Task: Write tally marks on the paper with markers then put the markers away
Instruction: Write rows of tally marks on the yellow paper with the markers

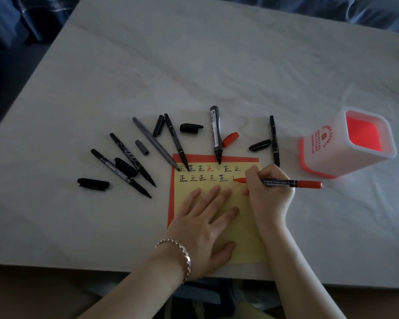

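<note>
A yellow paper (247, 238) lies on an orange sheet (171, 203) near the table's front edge, with two rows of tally characters along its top. My left hand (205, 224) rests flat on the paper, fingers spread. My right hand (268, 192) grips a red marker (295, 183), and its uncapped tip touches the paper at the right end of the second row, beside a partly drawn red mark. Several uncapped black and grey markers (176, 141) fan out beyond the paper's top and to its left. Their loose caps, one of them red (230, 139), lie among them.
A white pen holder with a red interior (346, 143) stands upright to the right of the paper. A thin black marker (274, 140) lies between it and the paper. The table has a pale cloth cover (194, 65). A bracelet is on my left wrist.
</note>
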The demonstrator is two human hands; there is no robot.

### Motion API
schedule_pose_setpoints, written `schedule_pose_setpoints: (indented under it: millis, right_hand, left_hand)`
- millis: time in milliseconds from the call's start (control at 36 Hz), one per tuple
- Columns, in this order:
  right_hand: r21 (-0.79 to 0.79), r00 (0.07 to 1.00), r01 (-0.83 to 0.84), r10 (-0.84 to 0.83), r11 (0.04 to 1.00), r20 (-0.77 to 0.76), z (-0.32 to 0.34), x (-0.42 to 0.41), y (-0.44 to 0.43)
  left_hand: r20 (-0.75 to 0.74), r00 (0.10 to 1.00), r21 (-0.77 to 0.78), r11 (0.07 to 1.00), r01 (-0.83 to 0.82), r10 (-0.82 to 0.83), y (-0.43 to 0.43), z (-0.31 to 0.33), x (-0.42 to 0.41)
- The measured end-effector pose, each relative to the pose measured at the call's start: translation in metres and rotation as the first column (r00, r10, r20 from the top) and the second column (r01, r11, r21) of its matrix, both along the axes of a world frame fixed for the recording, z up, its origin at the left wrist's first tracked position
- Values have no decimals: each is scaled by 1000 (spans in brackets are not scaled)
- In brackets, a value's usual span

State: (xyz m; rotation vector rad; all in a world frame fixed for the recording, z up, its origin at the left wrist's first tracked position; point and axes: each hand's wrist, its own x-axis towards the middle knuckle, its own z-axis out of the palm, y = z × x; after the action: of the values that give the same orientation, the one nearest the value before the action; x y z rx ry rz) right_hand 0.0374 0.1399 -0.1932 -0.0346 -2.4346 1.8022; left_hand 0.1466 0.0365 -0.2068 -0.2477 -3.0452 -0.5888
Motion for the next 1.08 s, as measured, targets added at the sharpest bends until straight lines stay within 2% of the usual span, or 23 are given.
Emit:
schedule_pose_setpoints:
  millis: [472, 889, 1083]
  right_hand:
    - [-36, 1000, 1, -1, 999, -6, 0, -1, -1]
    - [16, 1000, -27, 27, 1000, -1, -1, 0, -1]
    - [27, 996, 90, -89, 996, -27, -1, 0, 0]
  left_hand:
    - [-14, 1000, -5, 1000, -1, 1, 0, 0, 0]
    - [-14, 1000, 0, 1000, -1, 1, 0, -1, 0]
    - [-19, 1000, 0, 1000, 2, -2, 0, -1, 0]
